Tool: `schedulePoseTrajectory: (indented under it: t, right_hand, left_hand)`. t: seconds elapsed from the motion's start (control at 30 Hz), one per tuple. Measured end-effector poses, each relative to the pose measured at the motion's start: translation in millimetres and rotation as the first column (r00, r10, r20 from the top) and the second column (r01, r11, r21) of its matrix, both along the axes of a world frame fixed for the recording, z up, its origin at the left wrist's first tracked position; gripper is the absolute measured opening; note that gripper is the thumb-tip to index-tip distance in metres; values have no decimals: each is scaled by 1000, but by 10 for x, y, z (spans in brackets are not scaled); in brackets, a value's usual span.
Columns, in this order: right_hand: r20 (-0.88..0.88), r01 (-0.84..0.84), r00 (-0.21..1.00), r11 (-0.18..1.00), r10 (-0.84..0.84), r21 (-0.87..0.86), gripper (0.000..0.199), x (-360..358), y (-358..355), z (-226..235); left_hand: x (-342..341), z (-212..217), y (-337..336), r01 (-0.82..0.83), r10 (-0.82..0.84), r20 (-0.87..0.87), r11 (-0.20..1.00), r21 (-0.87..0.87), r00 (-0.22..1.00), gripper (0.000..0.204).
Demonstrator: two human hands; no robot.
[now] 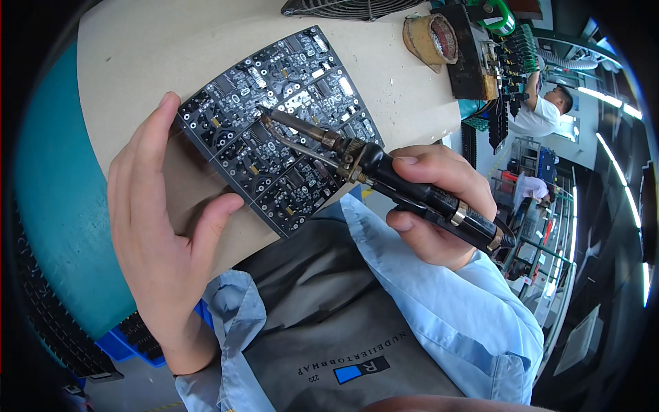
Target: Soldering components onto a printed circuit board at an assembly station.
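Observation:
A dark circuit board panel (302,175), made of several repeated sections with solder pads and small parts, lies tilted before me on the beige tabletop. My right hand (443,206) is closed around the black handle of a soldering iron (384,168). A thin bent metal tube runs beside its shaft. The iron's tip is over the panel's middle-left part; whether it touches cannot be told. At the panel's left edge is my left hand (158,192), fingers stretched up and thumb spread apart. Its index fingertip is by the corner and its thumb tip close to the lower-left edge.
Beyond the panel stand a brown ring-shaped holder (431,41) and a dark metal stand (473,51) with a green spool (500,17). A black fan grille (350,7) is at the far edge. A teal mat (65,199) lies left. Another person (546,113) works far right.

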State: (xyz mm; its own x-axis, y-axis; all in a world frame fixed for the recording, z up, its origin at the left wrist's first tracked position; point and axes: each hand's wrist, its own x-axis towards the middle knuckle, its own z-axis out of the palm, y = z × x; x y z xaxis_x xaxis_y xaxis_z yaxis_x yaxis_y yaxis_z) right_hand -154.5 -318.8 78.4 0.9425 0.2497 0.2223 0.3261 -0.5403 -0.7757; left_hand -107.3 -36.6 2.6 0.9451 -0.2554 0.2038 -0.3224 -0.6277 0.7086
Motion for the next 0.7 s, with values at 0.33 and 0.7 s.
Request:
schedulePoseTrajectory:
  t: [0.33,0.7]
  right_hand:
    - [16,-34,999,998,35,-53,48,35,14,23]
    - [7,-26,1000,1000,26,-11,48,29,11,5]
  left_hand:
    - [6,-5,13,5,-5,7,1000,4,1000,87]
    - [2,6,10,2,-2,16,1000,4,1000,86]
